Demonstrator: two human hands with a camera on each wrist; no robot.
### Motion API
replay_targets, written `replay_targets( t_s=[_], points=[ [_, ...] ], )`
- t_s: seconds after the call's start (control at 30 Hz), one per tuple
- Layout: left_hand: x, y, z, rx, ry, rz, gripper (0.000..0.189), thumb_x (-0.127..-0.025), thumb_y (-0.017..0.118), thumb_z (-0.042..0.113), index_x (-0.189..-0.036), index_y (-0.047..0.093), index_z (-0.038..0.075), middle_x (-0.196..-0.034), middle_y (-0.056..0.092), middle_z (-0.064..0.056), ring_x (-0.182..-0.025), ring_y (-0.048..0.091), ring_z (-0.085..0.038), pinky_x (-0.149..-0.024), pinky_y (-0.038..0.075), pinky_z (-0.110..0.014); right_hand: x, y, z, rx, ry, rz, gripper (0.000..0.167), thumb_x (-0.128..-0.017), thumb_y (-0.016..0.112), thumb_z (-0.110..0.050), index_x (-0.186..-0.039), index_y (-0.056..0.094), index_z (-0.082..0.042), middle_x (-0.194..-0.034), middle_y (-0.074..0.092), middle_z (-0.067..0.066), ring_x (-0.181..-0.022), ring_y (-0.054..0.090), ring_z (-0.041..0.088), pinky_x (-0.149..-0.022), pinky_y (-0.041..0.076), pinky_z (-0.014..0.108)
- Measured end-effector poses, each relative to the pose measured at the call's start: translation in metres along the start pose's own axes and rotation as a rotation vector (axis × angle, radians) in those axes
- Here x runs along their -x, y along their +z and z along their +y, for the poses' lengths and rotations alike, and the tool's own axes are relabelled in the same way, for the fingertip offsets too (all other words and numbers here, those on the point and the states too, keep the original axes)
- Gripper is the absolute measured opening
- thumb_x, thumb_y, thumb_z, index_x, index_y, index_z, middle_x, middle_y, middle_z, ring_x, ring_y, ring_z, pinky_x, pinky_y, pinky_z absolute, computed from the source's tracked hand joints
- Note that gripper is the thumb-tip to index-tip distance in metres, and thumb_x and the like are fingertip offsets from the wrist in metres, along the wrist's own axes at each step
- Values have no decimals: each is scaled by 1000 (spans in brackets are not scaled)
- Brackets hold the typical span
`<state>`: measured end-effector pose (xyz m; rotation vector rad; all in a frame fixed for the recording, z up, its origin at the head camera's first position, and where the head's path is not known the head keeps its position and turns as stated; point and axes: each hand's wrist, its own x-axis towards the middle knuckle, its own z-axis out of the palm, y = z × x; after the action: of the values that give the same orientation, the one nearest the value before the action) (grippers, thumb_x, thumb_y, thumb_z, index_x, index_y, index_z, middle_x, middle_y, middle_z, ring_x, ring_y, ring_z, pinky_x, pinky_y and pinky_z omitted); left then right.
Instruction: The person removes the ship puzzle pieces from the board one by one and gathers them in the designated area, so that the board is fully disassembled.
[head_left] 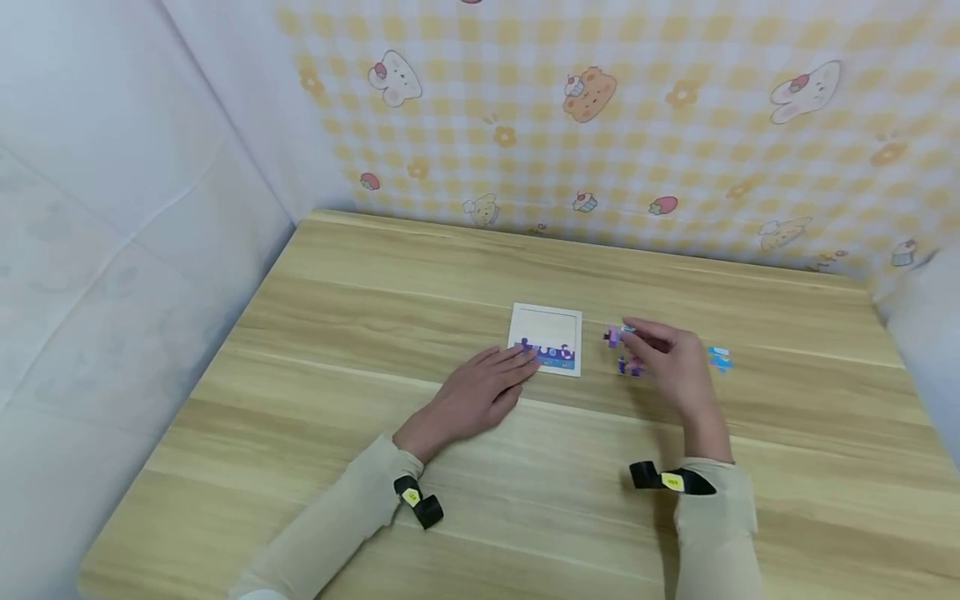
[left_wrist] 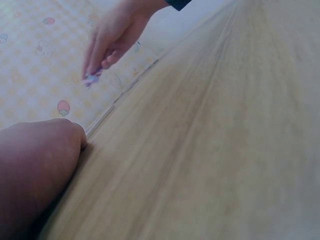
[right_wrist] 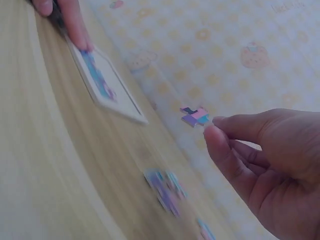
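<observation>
Puzzle piece (right_wrist: 192,115) is pinched in the right hand (head_left: 672,365), left hand (head_left: 477,395) outstretched onto the white frame (head_left: 546,328).

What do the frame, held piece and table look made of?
Frame: probably card or thin board; matte white, flat. Piece: likely printed card, finish unclear; thin, flat colour blocks. Table: wood or wood-print laminate, low sheen; streaked grain, no strong glare.
</observation>
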<state>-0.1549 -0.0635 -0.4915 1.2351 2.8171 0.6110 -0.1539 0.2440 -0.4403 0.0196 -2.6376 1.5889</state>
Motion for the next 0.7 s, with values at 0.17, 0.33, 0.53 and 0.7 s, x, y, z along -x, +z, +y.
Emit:
replay_targets(
  t_s=[0.17, 0.33, 0.53, 0.7],
  points=[
    [1, 0, -1, -3, -7, 4, 46, -111, 44, 26, -156, 47, 15, -162, 40, 3, -154, 30, -15, -128, 17, -35, 18, -35, 16, 71, 47, 62, 34, -101, 69, -14, -128, 68, 7, -93, 75, 3, -72, 70, 5, -64, 60, 21],
    [2, -1, -1, 19, 10, 19, 46, -110, 46, 25, -155, 50, 13, -161, 43, 1, -153, 33, -17, -127, 21, -38, 33, -70, 34, 135, 146, 100, 41, -101, 70, -24, -126, 68, 8, -83, 71, -18, -69, 67, 4, -59, 56, 20],
    [1, 1, -1, -2, 1, 8, 46, -111, 44, 26, -156, 48, 14, -162, 41, 1, -153, 32, -15, -128, 20, -36, 41, -98, 55, 174, 255, 51, 46, -101, 70, -31, -125, 70, 8, -84, 70, -25, -72, 62, 1, -60, 54, 19],
    [-1, 2, 0, 6, -8, 3, 46, -111, 44, 26, -156, 47, 15, -162, 40, 1, -153, 30, -14, -128, 18, -35, 46, -107, 68, 185, 322, 16, 43, -103, 67, -26, -125, 69, 10, -84, 69, -25, -70, 60, 1, -60, 55, 20]
  ],
)
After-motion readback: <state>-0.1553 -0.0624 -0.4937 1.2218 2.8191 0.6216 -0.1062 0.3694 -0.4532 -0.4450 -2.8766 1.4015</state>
